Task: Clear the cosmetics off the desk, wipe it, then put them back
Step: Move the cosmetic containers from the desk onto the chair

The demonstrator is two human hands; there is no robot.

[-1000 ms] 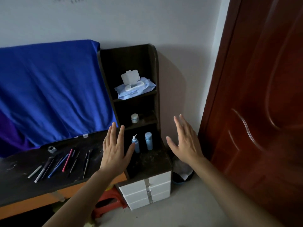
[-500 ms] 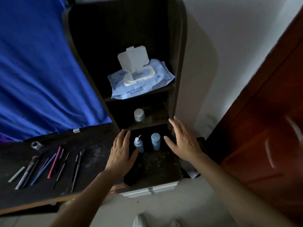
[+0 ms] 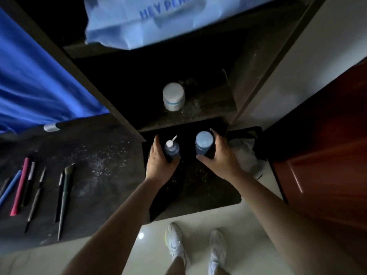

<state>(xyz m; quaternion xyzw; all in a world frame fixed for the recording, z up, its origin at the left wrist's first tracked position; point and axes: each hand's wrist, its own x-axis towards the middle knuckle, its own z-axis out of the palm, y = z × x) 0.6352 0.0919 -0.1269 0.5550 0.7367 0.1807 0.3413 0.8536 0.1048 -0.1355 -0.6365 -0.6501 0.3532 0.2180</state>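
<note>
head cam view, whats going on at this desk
A person stands at the dark desk with a hand round each of two blue bottles: the left hand grips the pump bottle, the right hand the capped bottle, both upright under the lowest shelf. A white jar sits on that shelf. Brushes and pencils lie on the desk to the left, not yet cleared.

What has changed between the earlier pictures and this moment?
Both hands went forward and down from open hovering: the left hand now grips the pump bottle, the right hand grips the blue-capped bottle. The white jar, the wipes pack and the brushes stayed put.
</note>
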